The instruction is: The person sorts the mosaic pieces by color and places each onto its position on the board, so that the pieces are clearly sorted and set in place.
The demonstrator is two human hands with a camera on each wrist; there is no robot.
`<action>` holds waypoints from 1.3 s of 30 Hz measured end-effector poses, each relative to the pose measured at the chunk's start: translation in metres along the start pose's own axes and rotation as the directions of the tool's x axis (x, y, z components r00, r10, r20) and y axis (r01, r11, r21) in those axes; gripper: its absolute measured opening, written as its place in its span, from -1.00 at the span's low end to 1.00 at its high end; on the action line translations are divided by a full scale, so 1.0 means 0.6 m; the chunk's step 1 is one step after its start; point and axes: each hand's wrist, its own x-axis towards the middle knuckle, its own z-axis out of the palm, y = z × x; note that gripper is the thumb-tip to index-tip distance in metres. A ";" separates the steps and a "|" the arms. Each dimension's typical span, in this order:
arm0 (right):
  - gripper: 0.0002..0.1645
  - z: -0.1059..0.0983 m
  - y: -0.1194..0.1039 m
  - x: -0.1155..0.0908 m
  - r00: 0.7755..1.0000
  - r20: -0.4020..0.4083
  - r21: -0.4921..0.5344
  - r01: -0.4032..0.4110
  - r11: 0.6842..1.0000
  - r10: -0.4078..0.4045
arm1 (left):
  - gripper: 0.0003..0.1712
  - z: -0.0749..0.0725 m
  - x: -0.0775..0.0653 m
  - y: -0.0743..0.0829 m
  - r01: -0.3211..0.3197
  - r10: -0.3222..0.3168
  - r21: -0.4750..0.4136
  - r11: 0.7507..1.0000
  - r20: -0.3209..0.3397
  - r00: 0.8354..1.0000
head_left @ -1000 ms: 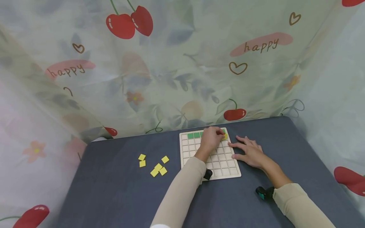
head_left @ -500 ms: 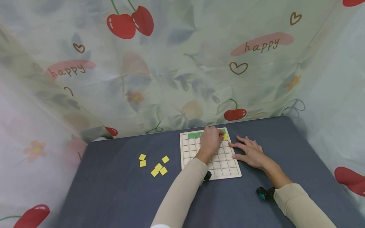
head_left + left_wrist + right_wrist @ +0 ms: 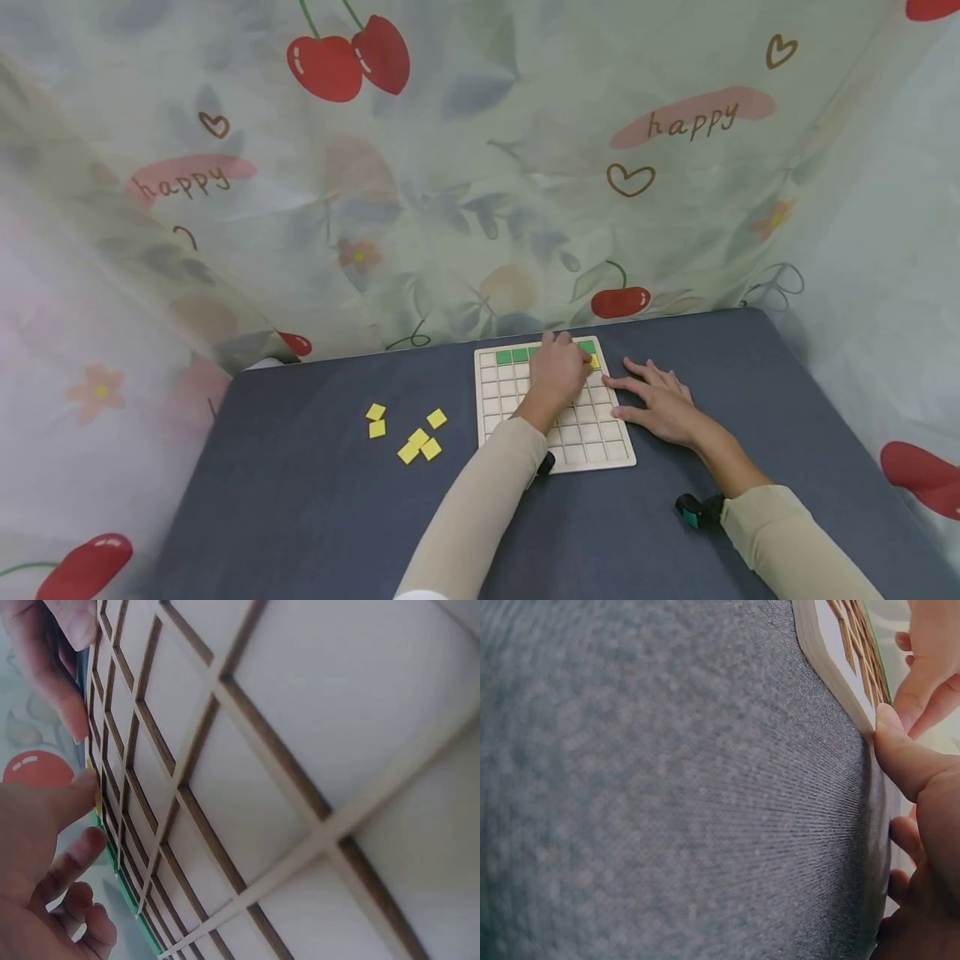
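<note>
A pale wooden grid board lies on the dark table. Along its far row sit several green square tiles. One yellow square tile lies in the second row, at the right-hand column. The left hand reaches over the board, its thumb pressing on the yellow tile while the other fingers bend close by. The right hand rests with fingers spread beside the board's right edge. Its thumb touches that edge in the right wrist view. The left hand covers part of the green row.
Several loose yellow tiles lie on the table left of the board. A patterned curtain hangs directly behind the table's back edge and along both sides. Black wrist cameras are strapped under the sleeves.
The yellow tile, pinched in the left fingers a second ago, now lies in its cell with the left thumb on it. The right hand has stayed at the board's edge.
</note>
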 end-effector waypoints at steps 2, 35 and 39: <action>-0.27 0.000 0.000 0.000 1.000 -0.002 -0.002 0.000 1.000 0.000 | -0.69 -0.001 -0.002 0.001 -0.017 0.017 0.050 0.999 0.006 1.000; -0.27 -0.001 -0.003 -0.002 1.000 0.007 -0.006 0.002 1.000 -0.002 | -0.15 0.007 -0.078 -0.095 -0.104 0.101 -0.036 0.994 -0.087 0.991; -0.26 0.001 -0.001 -0.003 1.000 0.010 0.008 -0.002 1.000 0.002 | -0.11 0.014 -0.084 -0.107 -0.095 0.091 -0.054 0.994 -0.085 0.992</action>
